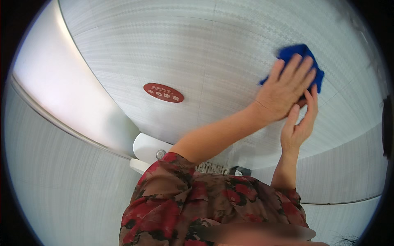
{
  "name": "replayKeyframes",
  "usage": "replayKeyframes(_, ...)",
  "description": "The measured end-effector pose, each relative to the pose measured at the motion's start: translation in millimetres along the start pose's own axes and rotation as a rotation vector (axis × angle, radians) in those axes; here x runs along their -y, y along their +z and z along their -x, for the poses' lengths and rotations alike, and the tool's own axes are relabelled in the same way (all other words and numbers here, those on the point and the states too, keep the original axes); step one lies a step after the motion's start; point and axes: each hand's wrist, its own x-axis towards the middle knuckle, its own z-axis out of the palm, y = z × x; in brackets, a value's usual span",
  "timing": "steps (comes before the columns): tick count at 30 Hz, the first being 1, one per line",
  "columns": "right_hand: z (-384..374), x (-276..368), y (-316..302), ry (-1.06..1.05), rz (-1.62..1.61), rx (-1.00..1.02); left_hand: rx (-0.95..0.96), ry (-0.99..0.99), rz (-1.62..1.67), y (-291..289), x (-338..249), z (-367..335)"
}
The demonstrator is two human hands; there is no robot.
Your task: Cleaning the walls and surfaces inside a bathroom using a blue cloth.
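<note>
A blue cloth (296, 51) lies spread against a pale, finely patterned surface (230, 53) at the upper right. On top of it rests my left hand (284, 90), flat, its fingers stretched out and a little spread, slightly smeared by motion. Just below and to the right is my right hand (301, 121), with thumb and fingers apart. Its fingertips reach up to the cloth's lower edge, close beside the left hand. Whether they press on the cloth is partly hidden.
An oval red sign (163, 93) with white lettering is on the pale surface, left of centre. A bright smooth panel (61, 61) with a metal edge stands at the left. Below it, a white toilet tank (143, 146) with a round flush button (161, 154) shows beside my left arm.
</note>
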Motion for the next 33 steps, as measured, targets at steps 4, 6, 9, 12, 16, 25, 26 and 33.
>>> replayKeyframes(4,26,-26,-20,0.122,0.104,-0.169,0.082,0.095,-0.066,18,-44,15)
replayKeyframes(6,28,-30,-18,0.113,0.136,-0.184,-0.013,0.101,-0.089,31,-52,31)
replayKeyframes(9,36,-19,0,0.048,0.253,-0.126,0.017,0.029,-0.055,25,-39,46)
replayKeyframes(12,43,-1,27,0.017,0.192,-0.088,0.029,-0.036,-0.073,15,-14,65)
replayKeyframes(16,45,27,73,-0.137,0.070,0.065,-0.008,-0.232,-0.141,-10,42,101)
replayKeyframes(25,45,80,143,-0.285,-0.184,0.169,-0.077,-0.389,-0.215,-57,113,138)
replayKeyframes(26,47,80,142,-0.286,-0.187,0.166,-0.077,-0.387,-0.218,-56,110,141)
replayKeyframes(33,104,25,98,-0.209,-0.079,0.298,-0.052,-0.393,-0.147,-5,49,195)
